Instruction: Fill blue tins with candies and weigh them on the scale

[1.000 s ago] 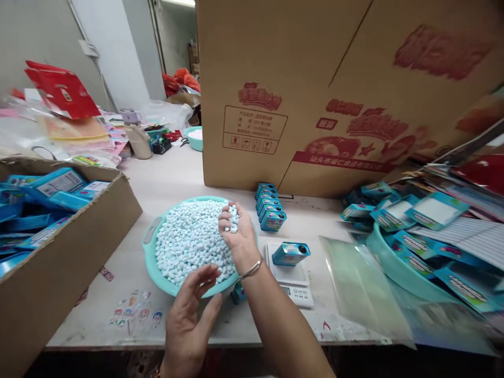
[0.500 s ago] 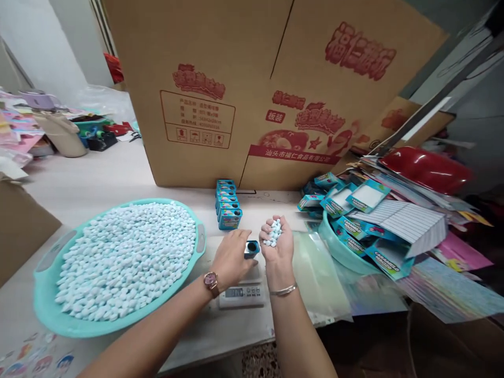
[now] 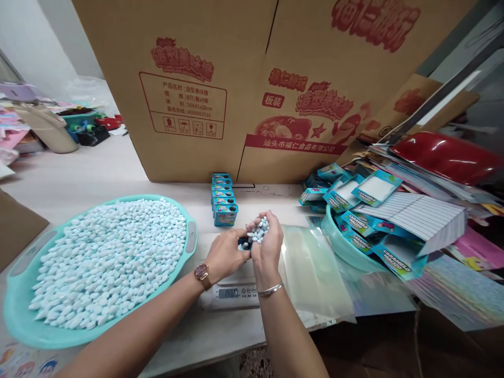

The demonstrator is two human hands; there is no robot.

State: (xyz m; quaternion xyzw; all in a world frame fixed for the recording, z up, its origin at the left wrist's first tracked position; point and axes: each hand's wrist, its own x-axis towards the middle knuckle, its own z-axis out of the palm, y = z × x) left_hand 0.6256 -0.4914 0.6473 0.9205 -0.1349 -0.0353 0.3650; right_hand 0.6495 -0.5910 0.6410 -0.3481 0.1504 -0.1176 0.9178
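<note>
My right hand (image 3: 268, 244) is cupped around a handful of pale blue candies (image 3: 259, 231), tilted toward a small blue tin (image 3: 244, 243) that stands on a white digital scale (image 3: 232, 293). My left hand (image 3: 225, 253) grips that tin from the left side and mostly hides it. A large teal basin (image 3: 192, 237) heaped with the same candies lies to the left of the scale. Behind the hands a row of several small blue tins (image 3: 222, 199) stands on the table.
A big printed cardboard carton (image 3: 252, 89) walls off the back. On the right, a teal tub (image 3: 338, 242) holds blue card packages, beside stacked papers and a red lid. A clear plastic sheet (image 3: 315, 273) lies right of the scale. Clutter sits far left.
My right hand moved from the basin to the scale with a handful of candies and now tips toward the tin. My left hand took hold of the tin. The view swung right.
</note>
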